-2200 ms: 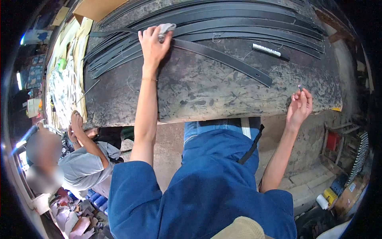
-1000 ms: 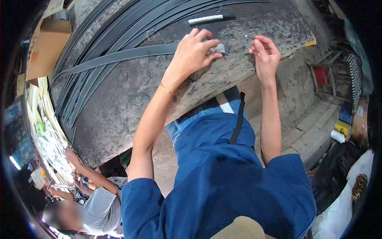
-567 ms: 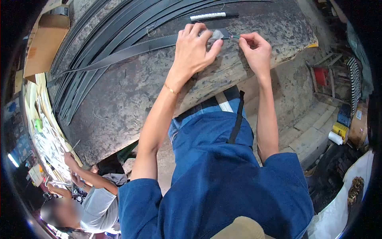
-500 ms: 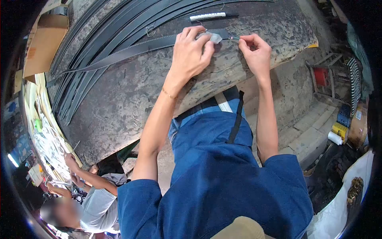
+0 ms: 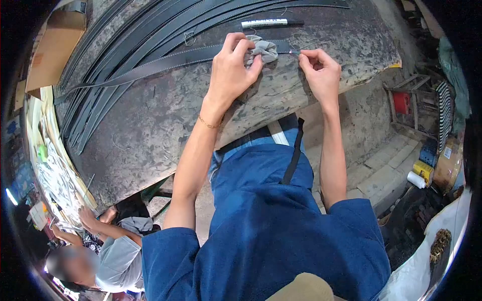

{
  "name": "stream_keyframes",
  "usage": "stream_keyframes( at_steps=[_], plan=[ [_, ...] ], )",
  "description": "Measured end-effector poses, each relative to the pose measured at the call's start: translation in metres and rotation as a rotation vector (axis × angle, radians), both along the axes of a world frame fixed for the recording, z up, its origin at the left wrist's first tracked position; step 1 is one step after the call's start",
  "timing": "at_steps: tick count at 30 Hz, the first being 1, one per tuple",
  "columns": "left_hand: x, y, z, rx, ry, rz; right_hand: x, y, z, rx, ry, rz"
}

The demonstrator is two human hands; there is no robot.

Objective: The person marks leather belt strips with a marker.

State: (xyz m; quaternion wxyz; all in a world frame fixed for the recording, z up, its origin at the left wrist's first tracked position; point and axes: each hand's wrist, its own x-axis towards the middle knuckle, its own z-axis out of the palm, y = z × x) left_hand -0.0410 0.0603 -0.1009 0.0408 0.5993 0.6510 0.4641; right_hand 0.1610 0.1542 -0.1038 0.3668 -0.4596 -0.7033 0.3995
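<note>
Two hands meet the near strap [image 5: 186,58] around its right end. The left hand [image 5: 232,67] has its grip closed on a crumpled grey cloth [image 5: 266,50], thumb and fingers around one side of it, over the strap just short of the end. The right hand [image 5: 321,72] has its grip pinched together on a thin stick [image 5: 295,52], whose tip points left at the strap's end; whether they touch, I cannot tell.

Just beyond the cloth lies a white marker [image 5: 263,23], its black end to the right. A tangled thread [image 5: 189,38] lies left of the marker. More straps [image 5: 108,62] fan out across the far and left parts of the tabletop [image 5: 145,125], the near strap's left end running over some of them. At far left stand an open box [image 5: 55,50] and, nearer, pale strips [image 5: 60,173], with a co-worker's hand [image 5: 88,218] at their near end.
</note>
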Motion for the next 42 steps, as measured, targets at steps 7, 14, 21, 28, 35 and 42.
stream_keyframes(
  at_steps=[7,14,21,28,35,42],
  plan=[
    [0.001,-0.001,0.0,-0.018,0.007,0.015,-0.002,0.001,-0.001,-0.023,0.051,0.006],
    [-0.001,-0.001,-0.003,-0.023,-0.018,0.012,-0.002,0.0,0.001,0.003,-0.004,0.01],
    [-0.003,0.001,-0.005,0.027,0.008,-0.028,-0.001,0.002,-0.002,0.024,0.013,0.017],
    [-0.002,0.001,-0.004,0.033,0.027,-0.038,0.0,0.003,-0.006,0.004,0.045,0.005],
    [-0.002,0.001,-0.003,0.018,0.03,-0.041,0.0,0.0,0.0,0.008,-0.008,0.013],
    [-0.003,0.0,-0.003,-0.006,0.027,-0.042,0.0,0.001,0.001,0.026,-0.003,0.012]
  ],
)
